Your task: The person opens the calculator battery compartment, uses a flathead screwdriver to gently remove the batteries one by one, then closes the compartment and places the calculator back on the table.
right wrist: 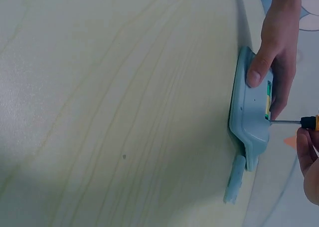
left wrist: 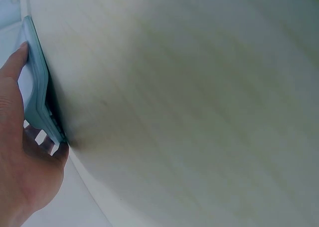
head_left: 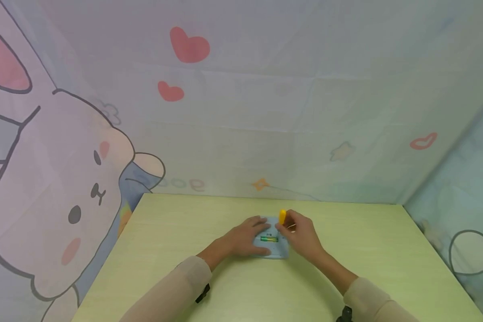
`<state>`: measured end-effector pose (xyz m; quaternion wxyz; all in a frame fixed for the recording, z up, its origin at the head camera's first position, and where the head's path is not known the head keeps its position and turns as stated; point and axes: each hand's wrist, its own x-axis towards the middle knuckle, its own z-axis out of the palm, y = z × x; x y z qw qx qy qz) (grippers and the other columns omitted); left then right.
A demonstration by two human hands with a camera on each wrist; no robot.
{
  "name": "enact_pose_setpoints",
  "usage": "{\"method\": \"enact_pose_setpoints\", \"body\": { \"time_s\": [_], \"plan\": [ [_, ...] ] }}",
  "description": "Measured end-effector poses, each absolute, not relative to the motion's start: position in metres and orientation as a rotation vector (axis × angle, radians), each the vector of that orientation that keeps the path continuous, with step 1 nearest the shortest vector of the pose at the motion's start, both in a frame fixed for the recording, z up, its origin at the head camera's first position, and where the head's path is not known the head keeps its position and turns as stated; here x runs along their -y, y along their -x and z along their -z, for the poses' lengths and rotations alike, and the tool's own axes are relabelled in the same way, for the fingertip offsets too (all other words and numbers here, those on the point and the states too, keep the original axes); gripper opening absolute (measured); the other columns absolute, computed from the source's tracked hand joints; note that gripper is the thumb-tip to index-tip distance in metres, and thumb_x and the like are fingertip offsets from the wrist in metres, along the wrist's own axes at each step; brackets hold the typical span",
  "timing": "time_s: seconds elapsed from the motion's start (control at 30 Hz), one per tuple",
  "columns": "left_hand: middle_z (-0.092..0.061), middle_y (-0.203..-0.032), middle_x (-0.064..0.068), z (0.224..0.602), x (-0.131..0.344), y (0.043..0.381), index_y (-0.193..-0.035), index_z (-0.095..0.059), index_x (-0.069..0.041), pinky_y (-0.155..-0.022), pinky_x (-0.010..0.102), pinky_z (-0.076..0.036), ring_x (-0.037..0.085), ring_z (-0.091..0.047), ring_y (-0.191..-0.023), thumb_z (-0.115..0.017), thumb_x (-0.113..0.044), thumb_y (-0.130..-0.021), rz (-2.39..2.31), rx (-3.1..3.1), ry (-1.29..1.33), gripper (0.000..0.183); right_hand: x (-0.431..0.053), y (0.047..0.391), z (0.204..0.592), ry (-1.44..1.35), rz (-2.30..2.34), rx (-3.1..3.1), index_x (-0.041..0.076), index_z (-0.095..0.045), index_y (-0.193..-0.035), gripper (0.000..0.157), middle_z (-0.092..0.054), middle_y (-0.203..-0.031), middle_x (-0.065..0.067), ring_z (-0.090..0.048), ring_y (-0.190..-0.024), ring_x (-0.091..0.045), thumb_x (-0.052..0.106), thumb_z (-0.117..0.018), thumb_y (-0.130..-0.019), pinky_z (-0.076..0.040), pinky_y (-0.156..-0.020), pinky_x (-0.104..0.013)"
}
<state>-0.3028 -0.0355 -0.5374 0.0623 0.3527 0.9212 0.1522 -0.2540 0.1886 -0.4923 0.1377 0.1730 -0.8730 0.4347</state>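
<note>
A light blue plastic casing (head_left: 281, 251) lies on the table with a green-and-yellow battery (head_left: 269, 239) in its open slot. Spread over its left part, my left hand (head_left: 243, 237) presses the casing down, thumb on the near side. The left wrist view shows a fingertip by the casing's end, against the table. My right hand (head_left: 303, 235) pinches a screwdriver (head_left: 282, 217) by its yellow handle. In the right wrist view the metal shaft (right wrist: 286, 121) meets the casing beside the battery slot; the exact contact point is too small to make out.
A narrow light blue piece (right wrist: 234, 179) lies on the table beside the casing. The pale yellow-green table (head_left: 177, 223) ends at a printed cloth backdrop (head_left: 265, 112) behind and at the sides. Black bands (head_left: 203, 293) show at both sleeves.
</note>
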Motion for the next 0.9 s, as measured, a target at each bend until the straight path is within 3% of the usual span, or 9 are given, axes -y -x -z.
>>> {"method": "enact_pose_setpoints", "body": {
  "time_s": [0.3, 0.9],
  "plan": [
    [-0.024, -0.162, -0.008, 0.5383, 0.0362, 0.3028, -0.154, -0.038, -0.028, -0.109, 0.044, -0.038, 0.018, -0.02, -0.149, -0.055, -0.075, -0.085, -0.476, -2.782, -1.069, 0.085, -0.186, 0.2545, 0.4975, -0.517, -1.236, 2.552, 0.018, -0.062, -0.087, 0.012, -0.063, -0.079, 0.009, -0.064, -0.077, -0.007, 0.02, -0.073, -0.092, -0.056, -0.073, -0.026],
    [-0.024, -0.163, -0.007, 0.5364, 0.0355, 0.3015, -0.154, -0.037, -0.029, -0.11, 0.044, -0.037, 0.018, -0.021, -0.149, -0.055, -0.074, -0.085, -0.446, -2.792, -1.068, 0.085, -0.1919, 0.2531, 0.5012, -0.44, -1.25, 2.588, 0.011, -0.067, -0.098, 0.012, -0.069, -0.086, 0.003, -0.066, -0.078, -0.01, 0.022, -0.07, -0.094, -0.056, -0.074, -0.026]
  ]
}}
